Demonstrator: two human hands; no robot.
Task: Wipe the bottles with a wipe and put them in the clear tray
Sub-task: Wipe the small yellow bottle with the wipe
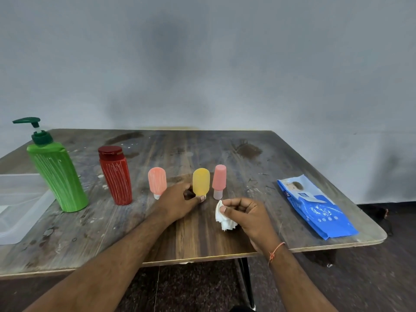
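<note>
Several bottles stand in a row on the wooden table (225, 149): a green pump bottle (59, 176), a red bottle (116, 176), a small pink bottle (157, 180), a small yellow bottle (201, 181) and another small pink bottle (219, 180). My left hand (177, 202) pinches the yellow bottle at its cap end, near the table top. To its right, my right hand (245, 216) grips a crumpled white wipe (221, 216) just above the table. The clear tray (20, 206) sits at the left edge, partly out of view.
A blue pack of wipes (315, 206) lies flat at the right side of the table, near its rounded corner. A grey wall stands behind the table. Dark floor and a table leg show below the front edge.
</note>
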